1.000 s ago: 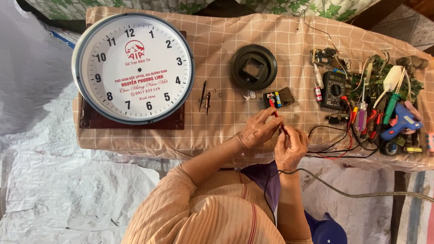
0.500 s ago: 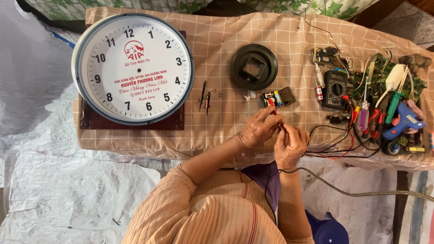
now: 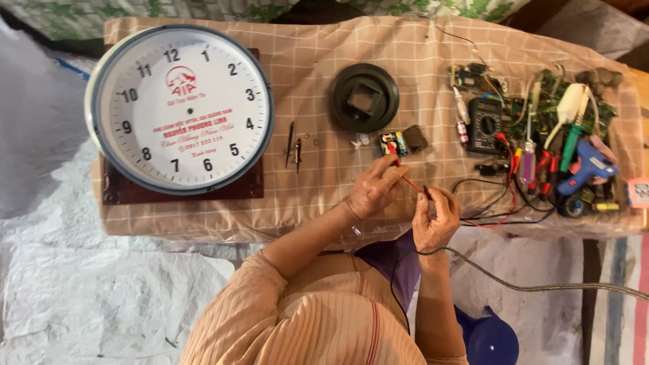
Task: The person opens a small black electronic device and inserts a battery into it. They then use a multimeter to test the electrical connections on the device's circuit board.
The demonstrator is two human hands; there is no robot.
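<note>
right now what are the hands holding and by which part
The left hand pinches a thin red wire near its end by the small clock movement; the right hand pinches its other end. What the dark tip there is cannot be told.

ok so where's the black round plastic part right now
In the head view the black round part lies on the checked cloth, up centre, right of the white wall clock and just above the small clock movement.

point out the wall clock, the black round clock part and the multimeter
wall clock (image 3: 179, 108), head view, on the white dial near its centre
black round clock part (image 3: 364, 97), head view, on its raised ring beside the square recess
multimeter (image 3: 485, 124), head view, on its round selector dial
</note>
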